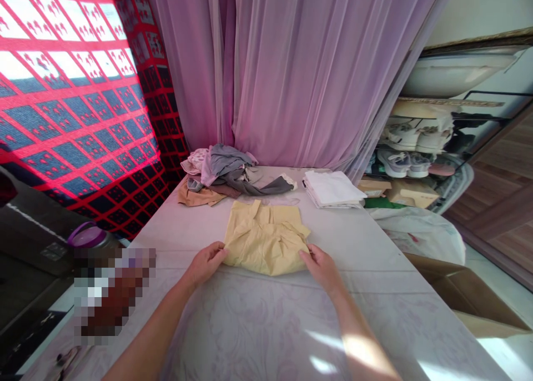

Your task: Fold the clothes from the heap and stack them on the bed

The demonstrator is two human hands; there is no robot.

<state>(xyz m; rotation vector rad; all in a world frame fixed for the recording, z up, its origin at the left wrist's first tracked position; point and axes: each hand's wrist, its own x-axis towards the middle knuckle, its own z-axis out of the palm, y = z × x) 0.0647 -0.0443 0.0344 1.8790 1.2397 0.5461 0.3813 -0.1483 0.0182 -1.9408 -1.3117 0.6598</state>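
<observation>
Yellow shirt (266, 239) lies bunched in a rough fold at the middle of the table (266, 328), which is spread with a pale floral cloth. From my end of the link, I see the left hand (206, 264) at the shirt's left side and the right hand (320, 269) at its lower right edge. Both are flat and part-open, fingers touching the fabric, but I can't tell whether either has a grip on it. Past the shirt, a heap of mixed clothes (233, 173) sits along the far edge, with a tan garment (200, 197) at its front. A folded white stack (332, 189) lies toward the far right corner. A purple-lidded container (86, 235) stands off the left edge.
</observation>
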